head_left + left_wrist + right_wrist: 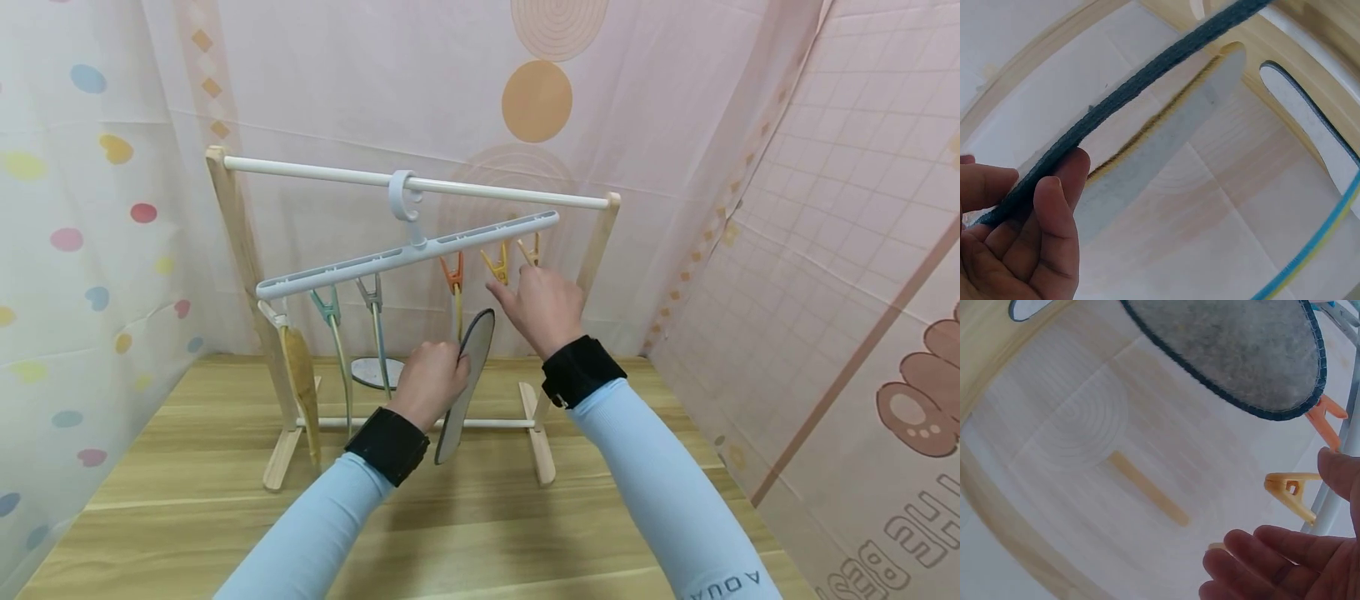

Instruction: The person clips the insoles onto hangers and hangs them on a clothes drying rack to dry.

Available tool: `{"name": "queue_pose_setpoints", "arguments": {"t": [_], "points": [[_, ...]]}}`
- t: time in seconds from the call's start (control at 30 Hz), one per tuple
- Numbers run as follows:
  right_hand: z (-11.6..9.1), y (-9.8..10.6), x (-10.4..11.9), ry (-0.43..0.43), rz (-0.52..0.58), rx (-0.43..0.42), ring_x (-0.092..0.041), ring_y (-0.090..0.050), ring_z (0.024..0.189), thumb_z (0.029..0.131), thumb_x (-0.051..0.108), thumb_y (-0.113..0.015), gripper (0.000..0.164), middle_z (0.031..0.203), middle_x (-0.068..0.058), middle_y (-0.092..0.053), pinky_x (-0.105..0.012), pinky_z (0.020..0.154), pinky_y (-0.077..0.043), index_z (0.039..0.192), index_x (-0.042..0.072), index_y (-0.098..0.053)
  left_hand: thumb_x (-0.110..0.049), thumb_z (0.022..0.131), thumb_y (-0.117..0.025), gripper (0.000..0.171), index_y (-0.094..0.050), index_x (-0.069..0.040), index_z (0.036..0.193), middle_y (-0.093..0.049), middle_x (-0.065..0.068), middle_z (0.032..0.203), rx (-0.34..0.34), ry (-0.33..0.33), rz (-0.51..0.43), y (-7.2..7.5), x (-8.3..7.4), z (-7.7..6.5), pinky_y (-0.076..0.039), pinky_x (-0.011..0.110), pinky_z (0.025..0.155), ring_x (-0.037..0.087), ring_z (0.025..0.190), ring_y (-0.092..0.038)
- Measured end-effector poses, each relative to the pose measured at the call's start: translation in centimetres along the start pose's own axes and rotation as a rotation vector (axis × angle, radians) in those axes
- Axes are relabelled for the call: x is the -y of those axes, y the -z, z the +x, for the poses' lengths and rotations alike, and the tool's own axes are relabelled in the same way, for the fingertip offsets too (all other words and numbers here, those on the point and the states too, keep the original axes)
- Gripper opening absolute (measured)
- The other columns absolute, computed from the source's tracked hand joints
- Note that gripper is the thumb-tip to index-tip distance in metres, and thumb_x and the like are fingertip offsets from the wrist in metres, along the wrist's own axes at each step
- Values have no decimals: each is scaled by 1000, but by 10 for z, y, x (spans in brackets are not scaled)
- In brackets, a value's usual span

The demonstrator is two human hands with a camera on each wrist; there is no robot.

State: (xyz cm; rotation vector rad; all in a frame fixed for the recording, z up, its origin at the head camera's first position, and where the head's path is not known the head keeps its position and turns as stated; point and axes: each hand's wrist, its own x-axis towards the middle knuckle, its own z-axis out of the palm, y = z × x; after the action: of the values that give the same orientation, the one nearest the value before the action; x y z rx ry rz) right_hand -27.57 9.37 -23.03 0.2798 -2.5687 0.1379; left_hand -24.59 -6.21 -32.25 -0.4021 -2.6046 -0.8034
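My left hand grips a grey insole by its side, holding it steeply tilted in front of the hanger. In the left wrist view, thumb and fingers pinch its dark blue edge. Fingers spread and thumb apart, my right hand is just below the right end of the grey hanger. Near it hang a yellow clip and a pale yellow clip, partly hidden behind the fingers. An orange clip beside them bears a thin insole seen edge-on.
The hanger hooks over the white rod of a wooden rack and slopes down leftward. White, teal and grey clips carry more insoles, one tan. Another insole lies on the wooden table behind.
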Motion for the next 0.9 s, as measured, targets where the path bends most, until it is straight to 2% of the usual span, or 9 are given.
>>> {"name": "queue_pose_setpoints", "arguments": {"t": [0.13, 0.27, 0.37, 0.43, 0.67, 0.77, 0.9], "points": [[8, 2, 5, -3, 17, -4, -15, -42, 46, 97, 60, -51, 57, 57, 1, -38, -27, 39, -28, 70, 10, -55, -9, 98, -55, 34, -54, -6, 64, -50, 3, 56, 5, 27, -16, -1, -2, 2, -37, 27, 42, 16, 46, -47], [12, 1, 9, -18, 20, -27, -14, -39, 45, 95, 63, -52, 57, 56, 1, -36, -26, 39, -26, 85, 7, -63, -9, 98, -54, 33, -55, -6, 65, -50, 3, 56, 1, 35, -6, -3, -5, 2, -36, 26, 42, 15, 45, -47], [16, 0, 11, -34, 17, -43, -13, -34, 43, 94, 65, -51, 59, 55, 2, -32, -26, 38, -24, 83, 8, -61, -8, 98, -54, 34, -55, -6, 64, -49, 2, 55, -4, 30, 6, -3, -8, 3, -35, 26, 41, 15, 44, -46], [18, 1, 12, -44, 13, -61, -13, -32, 43, 93, 67, -52, 59, 54, 2, -30, -27, 38, -23, 76, 10, -57, -8, 98, -54, 34, -55, -6, 64, -49, 2, 55, -11, 27, 12, -3, -11, 3, -35, 26, 40, 14, 44, -46], [28, 3, 18, -61, 11, -126, -17, -38, 43, 87, 65, -63, 62, 56, 0, -34, -29, 37, -28, 110, 7, -63, -8, 97, -56, 31, -57, -5, 66, -51, 3, 56, -40, 4, 21, -3, -19, 4, -35, 26, 40, 15, 44, -46], [30, 3, 19, -62, -1, -125, -18, -43, 45, 87, 62, -65, 56, 57, 0, -37, -30, 38, -31, 101, 7, -66, -8, 96, -56, 32, -56, -5, 64, -50, 3, 55, -48, -3, 30, -4, -21, 5, -34, 26, 40, 15, 43, -46], [32, 4, 20, -56, -33, -122, -18, -42, 46, 89, 56, -66, 49, 56, 0, -35, -29, 39, -29, 81, 8, -67, -7, 96, -56, 33, -55, -5, 63, -49, 3, 53, -59, -4, 39, -5, -22, 5, -34, 26, 39, 15, 43, -46]]}}
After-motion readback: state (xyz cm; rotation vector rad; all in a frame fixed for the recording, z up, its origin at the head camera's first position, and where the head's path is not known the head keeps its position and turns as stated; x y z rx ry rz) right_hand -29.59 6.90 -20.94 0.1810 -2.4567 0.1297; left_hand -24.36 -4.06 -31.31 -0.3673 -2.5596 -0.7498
